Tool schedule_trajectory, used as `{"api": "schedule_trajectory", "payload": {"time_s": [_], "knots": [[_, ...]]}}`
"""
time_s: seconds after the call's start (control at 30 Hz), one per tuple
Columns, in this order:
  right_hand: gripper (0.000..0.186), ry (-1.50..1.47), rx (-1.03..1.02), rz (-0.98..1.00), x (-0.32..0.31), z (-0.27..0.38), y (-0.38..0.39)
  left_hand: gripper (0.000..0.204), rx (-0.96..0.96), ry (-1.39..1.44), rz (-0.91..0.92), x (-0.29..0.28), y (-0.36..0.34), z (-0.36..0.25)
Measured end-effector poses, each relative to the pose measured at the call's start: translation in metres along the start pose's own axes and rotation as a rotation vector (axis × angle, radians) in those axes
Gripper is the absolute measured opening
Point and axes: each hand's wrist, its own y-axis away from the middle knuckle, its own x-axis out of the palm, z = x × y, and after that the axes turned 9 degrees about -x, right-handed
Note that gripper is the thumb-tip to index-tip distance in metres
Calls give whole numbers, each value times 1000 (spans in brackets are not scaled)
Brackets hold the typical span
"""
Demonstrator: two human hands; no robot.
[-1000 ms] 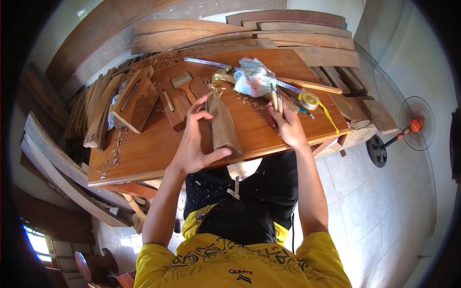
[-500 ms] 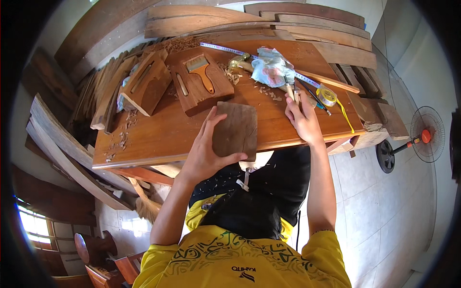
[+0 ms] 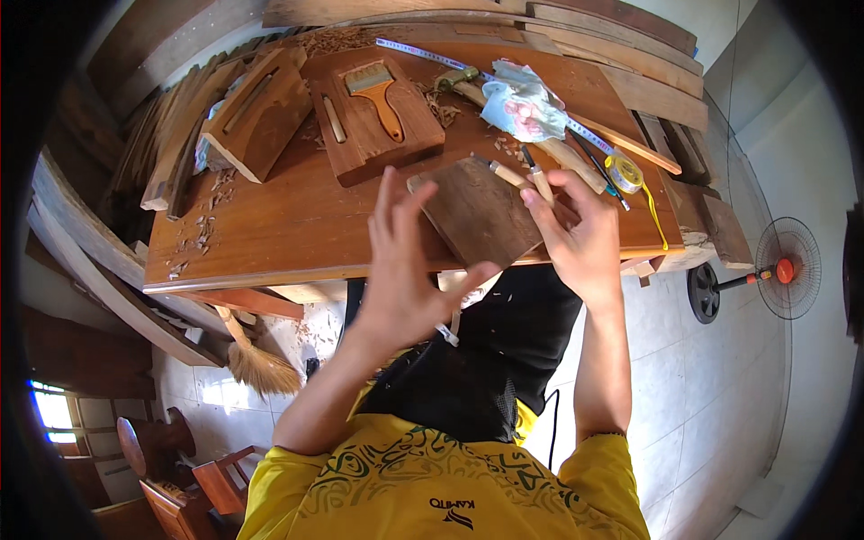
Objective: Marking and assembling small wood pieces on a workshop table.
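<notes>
Left hand (image 3: 393, 277): fingers and thumb spread apart at the left of a wooden block (image 3: 477, 214); whether they touch cannot be told.
Right hand (image 3: 580, 236): closed around two slim wood-handled tools (image 3: 541, 185).
Block's place: between the hands, over the counter's (image 3: 297, 236) near edge.
Farther back: paintbrush (image 3: 387, 110) on a recessed wooden piece (image 3: 416, 144), crumpled cloth (image 3: 525, 106).

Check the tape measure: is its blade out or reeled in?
Out: the blade stretches well away from the yellow case, reappearing beyond the crumpled cloth.
</notes>
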Motion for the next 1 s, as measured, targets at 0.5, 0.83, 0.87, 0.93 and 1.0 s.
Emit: {"api": "schedule_trajectory", "payload": {"time_s": [0.5, 0.83, 0.87, 0.93, 1.0], "knots": [[21, 230, -105, 53, 13, 16, 29, 81, -125, -44, -93, -4, 9, 15], [17, 258, -283, 228, 10, 5, 18, 28, 96, 115, 123, -34, -38, 24], [17, 269, -276, 229, 6, 5, 18, 15, 100, 92, 119, -34, -43, 25], [16, 38, -121, 159, -9, 4, 18, 13, 71, 128, 205, -37, -52, 27], [15, -73, 138, 44, -28, 3, 22, 12, 51, 173, 296, -42, -59, 30]]}}
